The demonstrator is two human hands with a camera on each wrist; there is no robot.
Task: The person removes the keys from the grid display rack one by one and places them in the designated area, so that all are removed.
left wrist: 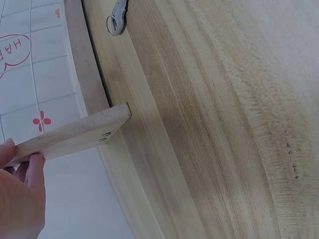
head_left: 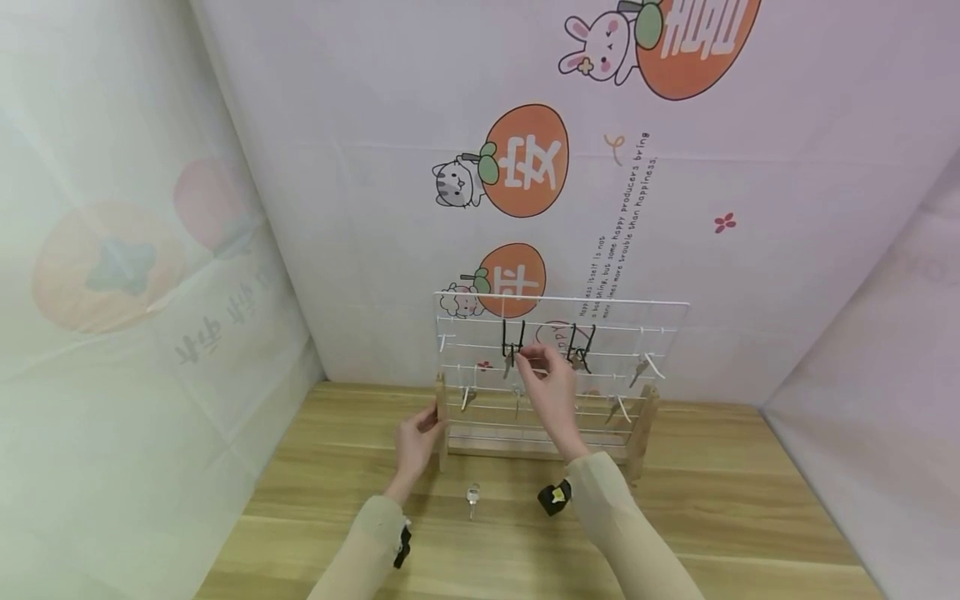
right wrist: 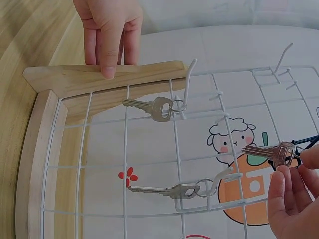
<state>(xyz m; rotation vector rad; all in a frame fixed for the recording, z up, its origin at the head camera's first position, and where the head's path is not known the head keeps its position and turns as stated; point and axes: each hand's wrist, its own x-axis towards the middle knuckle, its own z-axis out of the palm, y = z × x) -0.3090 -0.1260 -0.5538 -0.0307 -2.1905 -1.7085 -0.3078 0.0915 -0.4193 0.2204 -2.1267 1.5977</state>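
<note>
A white wire grid rack (head_left: 562,297) stands in a wooden base on the table. My left hand (head_left: 417,443) grips its left wooden side post (left wrist: 75,133), thumb on one face and fingers on the other. My right hand (head_left: 553,393) is raised to the left black hook (head_left: 504,337). In the right wrist view, its thumb and fingers pinch a key (right wrist: 274,153) by the head and ring, right at the hook's end. Two other keys, an upper one (right wrist: 160,109) and a lower one (right wrist: 184,190), hang by rings from white hooks nearby.
A loose key (head_left: 472,497) with a ring lies on the wooden table (head_left: 510,558) before the rack. More keys hang at the grid's right side, one on a white hook (head_left: 651,365). A second black hook (head_left: 588,342) sits right of my hand. A printed cloth wall (head_left: 360,250) stands behind.
</note>
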